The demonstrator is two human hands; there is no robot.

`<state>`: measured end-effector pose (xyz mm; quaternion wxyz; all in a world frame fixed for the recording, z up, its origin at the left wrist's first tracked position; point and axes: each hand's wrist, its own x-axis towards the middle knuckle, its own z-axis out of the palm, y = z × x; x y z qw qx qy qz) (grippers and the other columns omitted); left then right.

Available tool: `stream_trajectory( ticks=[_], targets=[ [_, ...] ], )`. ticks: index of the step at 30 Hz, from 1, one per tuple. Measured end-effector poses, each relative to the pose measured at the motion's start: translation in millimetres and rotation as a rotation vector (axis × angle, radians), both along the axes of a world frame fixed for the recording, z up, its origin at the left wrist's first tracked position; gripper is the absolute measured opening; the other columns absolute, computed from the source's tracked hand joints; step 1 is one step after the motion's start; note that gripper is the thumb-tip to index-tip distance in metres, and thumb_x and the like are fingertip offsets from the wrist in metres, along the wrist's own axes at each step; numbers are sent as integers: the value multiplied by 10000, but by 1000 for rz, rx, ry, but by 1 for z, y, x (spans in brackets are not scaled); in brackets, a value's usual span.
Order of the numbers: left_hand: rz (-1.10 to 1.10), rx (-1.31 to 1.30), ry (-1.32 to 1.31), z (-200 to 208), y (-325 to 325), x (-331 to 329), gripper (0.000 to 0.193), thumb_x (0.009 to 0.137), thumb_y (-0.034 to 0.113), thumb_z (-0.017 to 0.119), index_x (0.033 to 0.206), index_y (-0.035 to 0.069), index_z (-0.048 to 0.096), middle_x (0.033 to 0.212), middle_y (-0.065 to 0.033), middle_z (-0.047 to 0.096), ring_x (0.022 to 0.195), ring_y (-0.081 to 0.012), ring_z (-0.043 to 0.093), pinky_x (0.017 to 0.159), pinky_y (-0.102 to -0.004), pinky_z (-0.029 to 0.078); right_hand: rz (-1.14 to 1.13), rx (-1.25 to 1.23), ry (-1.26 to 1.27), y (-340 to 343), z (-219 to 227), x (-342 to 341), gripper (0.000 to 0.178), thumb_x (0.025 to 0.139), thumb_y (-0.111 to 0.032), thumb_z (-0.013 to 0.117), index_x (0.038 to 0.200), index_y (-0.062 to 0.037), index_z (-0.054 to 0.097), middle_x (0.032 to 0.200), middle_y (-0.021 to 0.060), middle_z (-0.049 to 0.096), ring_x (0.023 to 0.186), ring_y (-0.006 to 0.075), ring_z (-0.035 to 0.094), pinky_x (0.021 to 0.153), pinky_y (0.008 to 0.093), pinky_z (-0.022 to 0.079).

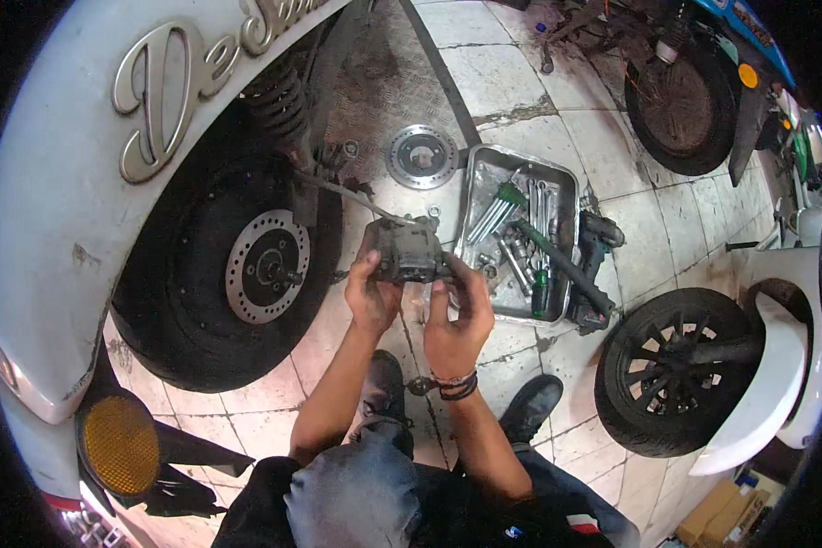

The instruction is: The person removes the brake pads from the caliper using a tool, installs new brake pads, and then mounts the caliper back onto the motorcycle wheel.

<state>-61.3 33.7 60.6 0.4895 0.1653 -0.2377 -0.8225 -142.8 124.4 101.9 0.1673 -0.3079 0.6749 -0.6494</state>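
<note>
A dark, greasy brake caliper (pixel 407 251) is held up in front of me between both hands. My left hand (pixel 373 297) is closed round its left side, with the thumb on the near face. The fingers of my right hand (pixel 461 315) grip its right edge; some fingertips are hidden behind it. From the caliper's top a grey brake hose (pixel 342 190) runs up and left toward the scooter. Left of my hands stands the scooter's wheel (pixel 169 333), which has a perforated brake disc (pixel 265 267) on its hub.
A loose brake disc (pixel 421 157) lies on the tiled floor beyond the caliper. To the right, a metal tray (pixel 566 178) holds wrenches, sockets and a hammer, with a cordless power tool (pixel 595 247) beside it. White bodywork (pixel 55 228) rises at left; another wheel (pixel 621 416) stands at right.
</note>
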Motion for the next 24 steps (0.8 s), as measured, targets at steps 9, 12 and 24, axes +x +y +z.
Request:
stream_trajectory(
  ticks=[9, 12, 24],
  targets=[
    [-27, 82, -150, -6, 0, 6, 567, 944, 309, 536, 1400, -17, 449, 1287, -185, 626, 1190, -297, 626, 1060, -428, 466, 51, 162, 147, -2, 18, -1, 346, 824, 74, 644, 1167, 59, 603, 1014, 182, 646, 1013, 271, 668, 852, 397, 530],
    [3, 118, -178, -11, 0, 7, 530, 961, 333, 543, 1363, -9, 506, 1257, -165, 648, 1159, -278, 642, 1042, -416, 477, 79, 181, 167, -3, 16, -1, 349, 817, 60, 668, 1159, 51, 601, 1024, 178, 654, 953, 261, 683, 832, 379, 540],
    [-84, 231, -38, 21, -3, 9, 492, 992, 376, 551, 1299, -4, 610, 1229, -154, 685, 1169, -285, 636, 1055, -441, 459, 43, 92, -151, 11, 22, -29, 260, 859, 63, 688, 1111, -3, 681, 975, 92, 709, 858, 129, 668, 689, 265, 539]
  ],
)
